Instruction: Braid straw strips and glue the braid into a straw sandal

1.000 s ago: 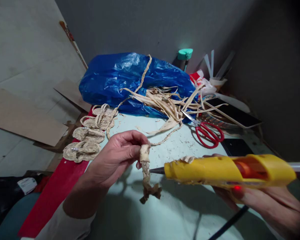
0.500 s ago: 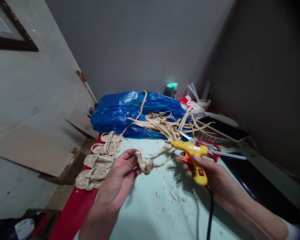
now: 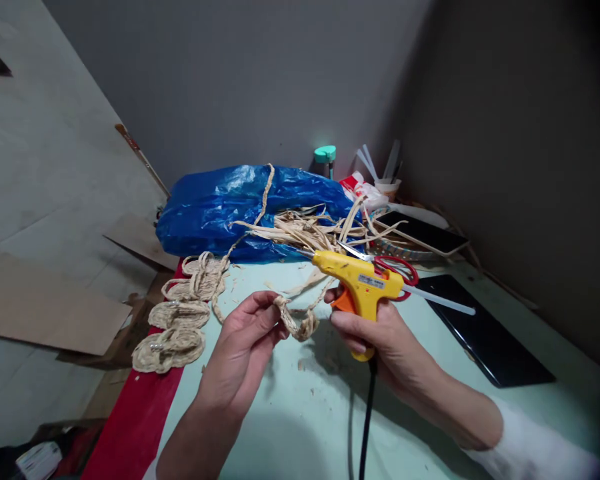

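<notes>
Between the thumb and fingers of my left hand (image 3: 253, 333) is a braided straw cord (image 3: 300, 327), its near end bent into a small curl. The cord's tail runs back toward the dry straw strips (image 3: 305, 230). My right hand (image 3: 380, 330) is wrapped round the grip of a yellow glue gun (image 3: 363, 280), its fingers near the orange trigger. The nozzle points up and left, above and apart from the cord. A translucent glue stick (image 3: 447, 300) juts from the gun's back, and a black cable (image 3: 367, 420) hangs below.
Several woven straw slippers (image 3: 169, 350) line the table's left side on a red strip (image 3: 135, 413). Behind lies a blue plastic bag (image 3: 200, 207). Red-handled scissors (image 3: 405, 267), a tablet (image 3: 425, 230) and a black flat device (image 3: 490, 333) are on the right.
My right hand has brought the glue gun left, closer to the cord, with its nozzle tilted up more. My left hand keeps its pinch on the cord. The view has shifted slightly right.
</notes>
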`<state>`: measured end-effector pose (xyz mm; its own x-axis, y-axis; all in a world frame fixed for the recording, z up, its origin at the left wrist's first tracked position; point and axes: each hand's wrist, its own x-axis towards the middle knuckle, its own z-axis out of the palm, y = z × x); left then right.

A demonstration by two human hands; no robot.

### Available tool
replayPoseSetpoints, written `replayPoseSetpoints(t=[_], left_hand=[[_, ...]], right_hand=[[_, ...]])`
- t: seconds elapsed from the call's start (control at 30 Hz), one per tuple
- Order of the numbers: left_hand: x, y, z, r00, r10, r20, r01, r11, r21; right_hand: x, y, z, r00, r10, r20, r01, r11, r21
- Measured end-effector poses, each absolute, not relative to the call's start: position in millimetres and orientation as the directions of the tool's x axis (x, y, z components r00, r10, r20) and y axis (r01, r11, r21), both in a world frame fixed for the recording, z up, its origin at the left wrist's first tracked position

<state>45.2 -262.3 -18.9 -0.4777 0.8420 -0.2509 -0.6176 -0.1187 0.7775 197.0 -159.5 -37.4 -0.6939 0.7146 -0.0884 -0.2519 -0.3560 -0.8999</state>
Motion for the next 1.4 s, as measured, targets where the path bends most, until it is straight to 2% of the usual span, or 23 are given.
replayPoseSetpoints(t=[0.13, 0.37, 0.6, 0.77, 0.97, 1.4], left_hand=[[52, -261, -24, -0.487, 0.832, -0.265, -0.632, -0.127, 0.764], [55, -261, -23, -0.508, 0.815, -0.279, -0.599, -0.101, 0.795], [58, -261, -20, -0.531, 0.805, -0.264, -0.576, -0.115, 0.809], [59, -262, -23, -0.612, 0.765, -0.201, -0.482, -0.160, 0.861], [61, -262, -27, -0.582, 0.786, -0.211, -0.493, -0.135, 0.859], [64, -264, -23, -0.558, 0.795, -0.236, -0.495, -0.090, 0.864]], right_hand=[[188, -171, -34, -0.691, 0.720, -0.062, -0.217, -0.289, -0.932], [186, -178, -33, -0.777, 0.627, -0.066, -0.219, -0.367, -0.904], [193, -179, -35, -0.799, 0.600, -0.031, -0.214, -0.334, -0.918], [190, -182, -26, -0.767, 0.640, -0.055, -0.171, -0.286, -0.943], [188, -183, -22, -0.711, 0.703, -0.027, -0.094, -0.133, -0.987], [188, -182, -28, -0.736, 0.666, -0.119, -0.086, -0.266, -0.960]])
